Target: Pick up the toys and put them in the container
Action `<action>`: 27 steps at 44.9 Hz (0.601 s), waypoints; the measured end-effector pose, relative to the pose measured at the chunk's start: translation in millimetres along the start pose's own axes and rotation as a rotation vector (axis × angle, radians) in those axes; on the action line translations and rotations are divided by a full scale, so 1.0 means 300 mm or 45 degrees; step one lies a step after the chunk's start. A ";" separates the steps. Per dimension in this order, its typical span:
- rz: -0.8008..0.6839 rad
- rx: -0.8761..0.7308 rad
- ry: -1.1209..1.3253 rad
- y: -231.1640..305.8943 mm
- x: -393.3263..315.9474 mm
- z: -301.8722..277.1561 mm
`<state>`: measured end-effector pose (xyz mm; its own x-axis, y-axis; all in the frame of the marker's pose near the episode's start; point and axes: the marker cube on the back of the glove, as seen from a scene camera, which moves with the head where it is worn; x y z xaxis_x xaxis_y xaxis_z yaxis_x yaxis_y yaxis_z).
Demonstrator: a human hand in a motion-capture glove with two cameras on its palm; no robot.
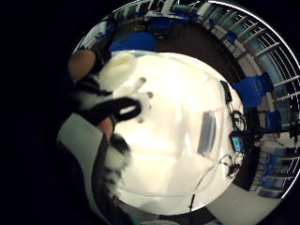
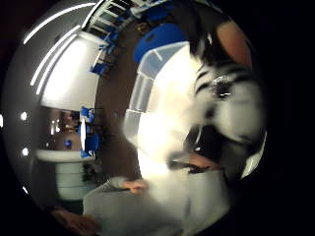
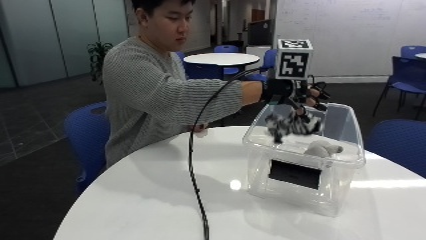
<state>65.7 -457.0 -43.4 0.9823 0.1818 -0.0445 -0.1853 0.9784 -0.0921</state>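
White round table [image 3: 153, 195] fills the foreground of the outside view, with a black cable lying across its near part and rising toward the glove.

Item under handling: a black-and-white striped plush toy [image 3: 293, 124], zebra-patterned. It hangs in the air above the open top of the clear plastic container [image 3: 301, 172], within the line of its rim and not resting on anything. The right hand [image 3: 287, 93], in its black glove, grips the toy from above with fingers curled round its upper part. The thumb side palm view confirms this: striped fur [image 2: 227, 96] lies close against the palm, with a bare fingertip at the edge beside it. The little finger side palm view shows more striped fur [image 1: 115, 157] next to the black strap of the glove.

Container: a lidless, transparent box standing on the table at the right of the outside view, well in from the near edge. A black label [image 3: 295, 174] shows on its near wall. Inside it lies a grey plush toy [image 3: 322, 148], against the wall farther from the person.

The person sits at the far side of the table in a grey sweater, right arm stretched over the container. The left hand [image 3: 198, 129] rests at the table's edge, bare.

Blue chairs stand around the table.
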 end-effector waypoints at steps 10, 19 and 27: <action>0.029 -0.079 -0.028 0.047 0.065 0.047; -0.014 -0.056 -0.004 0.116 0.071 0.036; -0.108 0.003 -0.117 0.368 0.106 -0.034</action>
<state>76.3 -344.1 -65.3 0.9928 0.1063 0.0551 -0.1011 0.9908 -0.0897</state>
